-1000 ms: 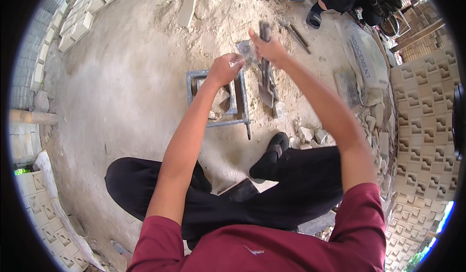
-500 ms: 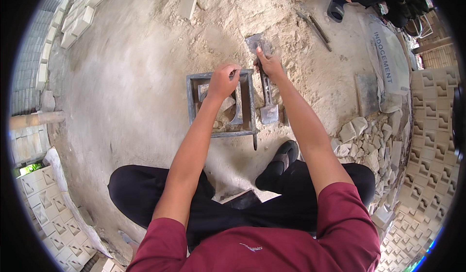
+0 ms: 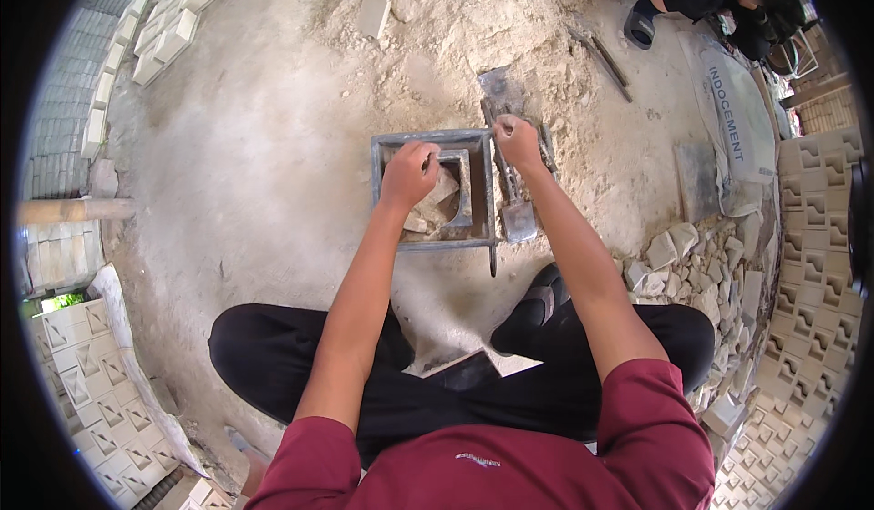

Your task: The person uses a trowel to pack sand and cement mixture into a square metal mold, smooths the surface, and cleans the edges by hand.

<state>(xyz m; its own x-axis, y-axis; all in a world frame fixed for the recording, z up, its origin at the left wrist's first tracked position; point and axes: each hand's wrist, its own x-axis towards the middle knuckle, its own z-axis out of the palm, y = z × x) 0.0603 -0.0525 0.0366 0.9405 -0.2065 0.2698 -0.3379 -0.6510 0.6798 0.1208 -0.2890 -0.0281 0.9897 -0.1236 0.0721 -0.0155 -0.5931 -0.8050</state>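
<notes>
A grey rectangular mould box (image 3: pixel 497 191) stands on the ground in front of me. Inside it is a smaller grey metal frame (image 3: pixel 466 187) with a curved inner edge, and pale stone chunks (image 3: pixel 444 189) lie within that. My left hand (image 3: pixel 410 178) reaches over the box's left part, fingers curled on the frame's edge. Just right of the box, my right hand (image 3: pixel 517 141) is closed above the handle of a flat-bladed scraper (image 3: pixel 520 222). What its fingers pinch is hidden. The scraper lies on the powdery ground, with more dark metal beside it.
Loose pale powder (image 3: pixel 446 28) is heaped beyond the box. Broken stone (image 3: pixel 683 264) is piled at right, near a sack (image 3: pixel 733 114). A dark bar (image 3: pixel 612 69) lies farther off. Patterned blocks (image 3: pixel 810 255) are stacked on both sides. Another person's foot (image 3: pixel 641 23) shows at upper right.
The inner frame has turned from slanted to nearly square with the box. My right hand has curled, its thumb no longer stretched along the scraper. The whole view has shifted slightly.
</notes>
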